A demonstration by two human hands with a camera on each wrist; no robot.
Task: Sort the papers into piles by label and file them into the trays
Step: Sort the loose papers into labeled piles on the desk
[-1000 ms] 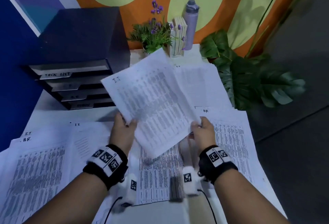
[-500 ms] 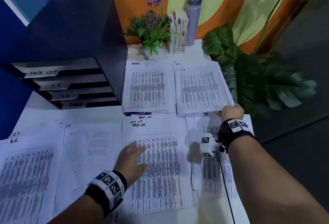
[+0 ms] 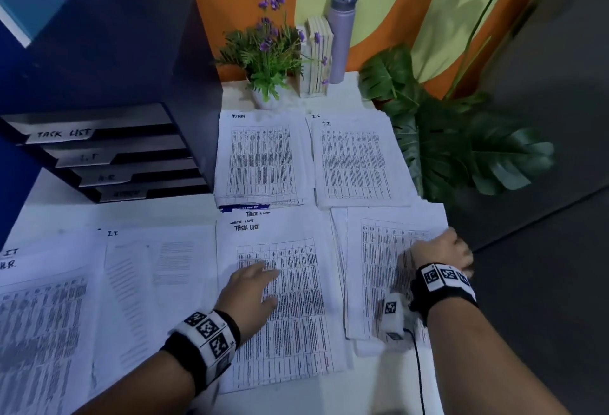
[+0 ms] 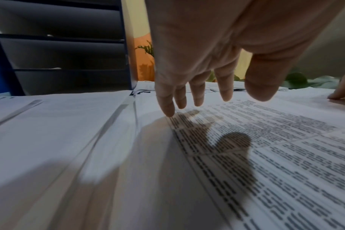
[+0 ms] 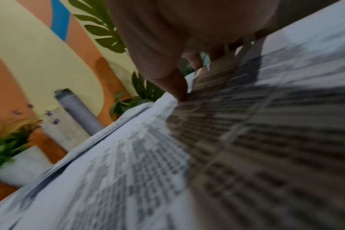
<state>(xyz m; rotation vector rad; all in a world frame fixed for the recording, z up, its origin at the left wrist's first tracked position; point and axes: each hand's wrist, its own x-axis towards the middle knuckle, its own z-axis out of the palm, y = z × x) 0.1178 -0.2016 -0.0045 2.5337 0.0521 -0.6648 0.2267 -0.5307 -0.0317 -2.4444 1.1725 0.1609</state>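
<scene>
Head view: papers (image 3: 283,299) form labelled, seemingly table-printed piles.

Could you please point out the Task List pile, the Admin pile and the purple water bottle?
Task List pile (image 3: 296,233): head view, blank top margin.
Admin pile (image 3: 263,160): head view, printed table.
Purple water bottle (image 3: 339,42): head view, body.

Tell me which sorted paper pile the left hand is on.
The left hand rests open on the white printed pile headed TASK LIST, front centre; the ADMIN pile and I.T pile lie farther back, untouched.
</scene>
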